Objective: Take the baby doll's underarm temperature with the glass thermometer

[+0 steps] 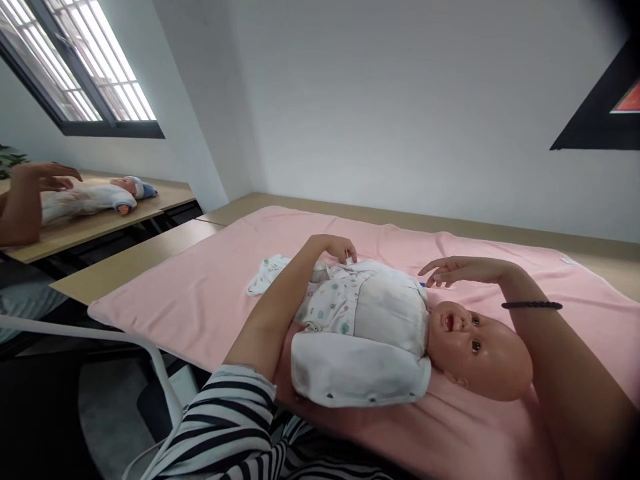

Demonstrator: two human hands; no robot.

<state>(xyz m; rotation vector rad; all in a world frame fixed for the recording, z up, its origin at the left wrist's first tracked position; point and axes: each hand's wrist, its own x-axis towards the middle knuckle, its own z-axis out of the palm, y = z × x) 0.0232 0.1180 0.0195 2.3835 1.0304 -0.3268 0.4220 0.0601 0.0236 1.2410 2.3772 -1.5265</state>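
Note:
A bald baby doll (480, 350) lies on its back, head toward the right, on a pink blanket (195, 293). A white baby shirt (360, 373) lies under and around it, with the near flap folded out and dark snaps along its edge. Patterned white cloth (333, 307) covers the doll's lower body. My left hand (343, 249) reaches across the legs, its curled fingers pinching the shirt's far edge. Beyond the doll's head, my right hand (455, 270) hovers near the far shoulder with fingers loosely apart. Under its fingertips shows a small blue bit (423, 285).
Another patterned white cloth (270, 272) lies left of my left forearm. A wooden table (145, 250) carries the blanket and meets the wall at the back. At far left, another person's hands (50, 175) are over a second doll (100, 199). A white curved bar (160, 367) stands at lower left.

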